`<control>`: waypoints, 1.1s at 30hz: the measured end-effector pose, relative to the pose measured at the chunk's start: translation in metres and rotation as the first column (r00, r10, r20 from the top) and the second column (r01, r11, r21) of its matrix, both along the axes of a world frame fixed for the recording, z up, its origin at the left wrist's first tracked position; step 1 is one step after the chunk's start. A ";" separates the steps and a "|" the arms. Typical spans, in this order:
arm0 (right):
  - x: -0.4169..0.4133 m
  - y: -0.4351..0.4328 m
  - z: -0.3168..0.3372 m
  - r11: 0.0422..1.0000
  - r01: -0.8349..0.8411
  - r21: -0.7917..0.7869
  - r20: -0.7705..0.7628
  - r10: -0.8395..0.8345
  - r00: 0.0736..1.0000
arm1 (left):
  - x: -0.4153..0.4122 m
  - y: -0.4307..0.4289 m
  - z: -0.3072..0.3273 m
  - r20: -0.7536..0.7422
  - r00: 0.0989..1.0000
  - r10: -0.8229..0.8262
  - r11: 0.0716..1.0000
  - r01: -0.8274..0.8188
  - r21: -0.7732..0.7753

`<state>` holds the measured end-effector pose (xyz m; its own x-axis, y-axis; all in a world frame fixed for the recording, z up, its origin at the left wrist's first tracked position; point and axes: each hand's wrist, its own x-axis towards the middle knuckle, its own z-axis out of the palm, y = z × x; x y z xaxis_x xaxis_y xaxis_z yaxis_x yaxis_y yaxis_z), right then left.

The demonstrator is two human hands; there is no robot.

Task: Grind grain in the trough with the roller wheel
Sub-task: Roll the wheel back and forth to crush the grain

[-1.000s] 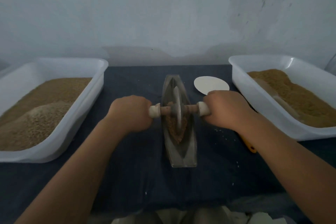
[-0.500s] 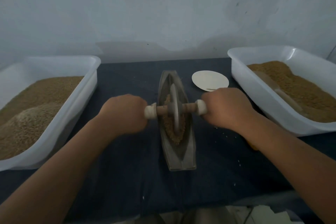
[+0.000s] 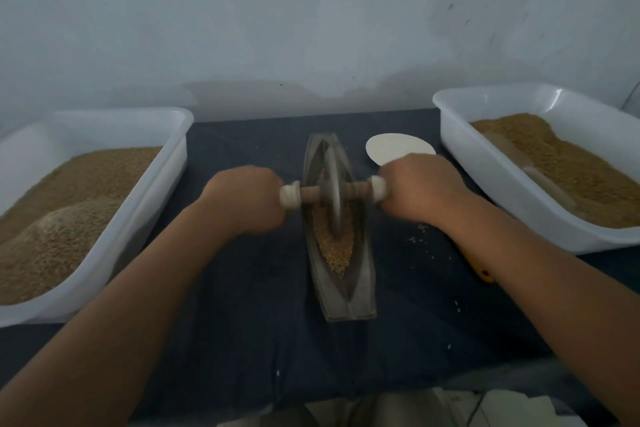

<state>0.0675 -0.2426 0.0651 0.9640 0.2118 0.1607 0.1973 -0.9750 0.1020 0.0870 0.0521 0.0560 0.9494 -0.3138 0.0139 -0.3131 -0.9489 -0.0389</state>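
The left forearm (image 3: pixel 138 305) and right forearm (image 3: pixel 536 288) come in from the lower corners and converge on the roller wheel (image 3: pixel 334 191). The left grip (image 3: pixel 244 198) sits just left of the wheel, closed in a fist round the left end of its axle, back of the hand upward. The right grip (image 3: pixel 420 189) sits just right of the wheel, wrapped round the right end of the axle in the same way. Both wrists run nearly straight, and the fists are level on either side of the wheel.
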 end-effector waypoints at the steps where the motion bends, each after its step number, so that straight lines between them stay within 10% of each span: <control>1: -0.011 -0.006 -0.003 1.000 -0.020 0.000 -0.074 0.020 0.997 | -0.009 0.004 -0.001 -0.013 0.999 -0.041 0.999 0.041 0.016; 11: 0.036 0.014 0.003 0.995 0.092 0.030 0.076 -0.094 0.993 | 0.029 -0.022 0.019 0.097 0.988 0.119 0.992 -0.121 0.022; 21: -0.032 -0.018 -0.017 0.998 -0.022 0.065 -0.135 0.031 0.990 | -0.019 0.006 0.012 -0.090 0.983 -0.162 0.983 0.169 0.077; 27: 0.029 0.012 0.006 0.999 0.020 -0.045 0.112 -0.015 0.994 | 0.038 -0.010 0.009 0.079 0.993 0.085 0.996 -0.085 -0.002; 33: 0.003 0.007 0.008 0.997 -0.072 -0.040 0.049 0.074 0.996 | -0.006 0.005 0.000 -0.155 0.987 0.029 0.995 -0.043 -0.091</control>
<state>0.0701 -0.2359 0.0736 0.9365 0.2883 0.1995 0.2615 -0.9534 0.1504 0.0811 0.0567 0.0557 0.9532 -0.2834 -0.1052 -0.2739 -0.9569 0.0963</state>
